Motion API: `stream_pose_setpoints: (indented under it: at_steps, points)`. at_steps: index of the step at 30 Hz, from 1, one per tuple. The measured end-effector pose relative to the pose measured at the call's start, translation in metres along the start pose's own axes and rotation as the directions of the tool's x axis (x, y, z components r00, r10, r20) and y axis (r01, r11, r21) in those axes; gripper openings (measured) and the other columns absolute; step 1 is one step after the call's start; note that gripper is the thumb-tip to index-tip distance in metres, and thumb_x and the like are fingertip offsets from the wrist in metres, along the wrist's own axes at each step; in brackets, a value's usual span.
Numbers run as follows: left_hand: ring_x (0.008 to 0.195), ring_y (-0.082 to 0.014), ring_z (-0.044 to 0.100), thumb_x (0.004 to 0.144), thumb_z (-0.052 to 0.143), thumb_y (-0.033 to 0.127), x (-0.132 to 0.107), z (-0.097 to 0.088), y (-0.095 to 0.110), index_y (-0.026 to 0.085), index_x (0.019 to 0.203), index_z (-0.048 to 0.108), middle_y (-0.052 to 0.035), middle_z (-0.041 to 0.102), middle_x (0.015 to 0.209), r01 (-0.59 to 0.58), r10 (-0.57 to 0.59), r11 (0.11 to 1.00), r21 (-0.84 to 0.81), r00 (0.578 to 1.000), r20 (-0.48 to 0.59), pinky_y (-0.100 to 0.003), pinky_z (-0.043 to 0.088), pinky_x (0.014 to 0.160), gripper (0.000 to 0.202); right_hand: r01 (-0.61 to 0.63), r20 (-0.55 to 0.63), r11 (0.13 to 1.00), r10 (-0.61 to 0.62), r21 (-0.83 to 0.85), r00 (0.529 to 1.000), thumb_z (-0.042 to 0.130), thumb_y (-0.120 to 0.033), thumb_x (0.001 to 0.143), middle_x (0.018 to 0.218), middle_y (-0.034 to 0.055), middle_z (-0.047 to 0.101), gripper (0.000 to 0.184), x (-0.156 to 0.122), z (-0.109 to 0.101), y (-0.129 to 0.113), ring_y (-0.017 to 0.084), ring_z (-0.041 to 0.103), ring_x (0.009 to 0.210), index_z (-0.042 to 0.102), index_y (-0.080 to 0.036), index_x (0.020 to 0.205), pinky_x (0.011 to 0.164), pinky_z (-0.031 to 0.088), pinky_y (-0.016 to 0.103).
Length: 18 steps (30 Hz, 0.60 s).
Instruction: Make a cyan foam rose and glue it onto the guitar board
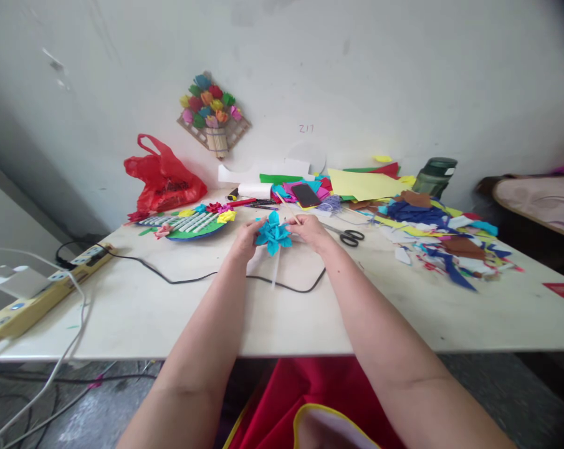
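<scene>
Both hands are at work, and the blue paper flower (274, 234) sits right between them, over the middle of the white table (169, 327)! The left hand (247, 237) pinches the petals at one side; the right hand (308, 231) nips the opposite edge, a slim stick (288, 208) jutting up from its fingers. Just beside that right hand lie the black-handled scissors (351, 237) (handles pointing away from the flower, note). Farther right, a messy heap of paper scraps (417, 215); behind, a dark phone (306, 195).
</scene>
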<state>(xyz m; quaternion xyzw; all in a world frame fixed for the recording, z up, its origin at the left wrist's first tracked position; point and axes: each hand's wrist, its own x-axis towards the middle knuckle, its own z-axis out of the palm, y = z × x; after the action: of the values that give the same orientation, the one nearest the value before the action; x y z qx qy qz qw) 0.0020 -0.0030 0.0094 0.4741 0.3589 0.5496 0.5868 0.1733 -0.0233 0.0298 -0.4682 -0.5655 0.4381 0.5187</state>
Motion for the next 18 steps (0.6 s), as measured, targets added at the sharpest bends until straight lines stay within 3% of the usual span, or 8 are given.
stream_pose_setpoints:
  at_steps: [6,13,18]
  points:
    - [0.041,-0.0077,0.046,0.054,0.075,0.036,-0.0027,0.0009,0.0009,0.014,0.066,0.060,0.0020,0.053,0.051,0.018,-0.019,0.997,0.081,1.000,0.010,-0.020,0.030,0.037,0.029,0.036,-0.002,0.997,-0.036,-0.070,0.999,0.064,-0.011,0.059,0.059,-0.0024,0.062,0.016,-0.0003,-0.0001,-0.0005,0.011,0.058,0.060,0.067,-0.014,0.074,0.065,0.049,0.025]
    - [0.039,-0.0072,0.042,0.054,0.073,0.032,-0.0040,0.0002,0.0029,0.016,0.056,0.053,0.0041,0.047,0.046,0.011,-0.014,0.996,0.089,0.999,0.037,-0.020,0.030,0.037,0.025,0.064,-0.051,0.992,-0.070,-0.107,0.996,0.065,-0.011,0.060,0.061,-0.0024,0.061,0.017,0.0044,0.0004,0.0031,0.010,0.055,0.058,0.067,-0.014,0.077,0.064,0.049,0.025]
    - [0.041,-0.0088,0.045,0.059,0.072,0.040,-0.0053,-0.0012,0.0043,0.016,0.054,0.055,0.0016,0.051,0.048,0.013,-0.023,0.992,0.126,0.997,0.071,-0.021,0.032,0.039,0.029,0.085,-0.042,0.990,-0.090,-0.111,0.995,0.066,-0.012,0.060,0.062,-0.0027,0.061,0.018,0.0049,0.0008,0.0040,0.010,0.055,0.058,0.067,-0.015,0.078,0.064,0.049,0.025]
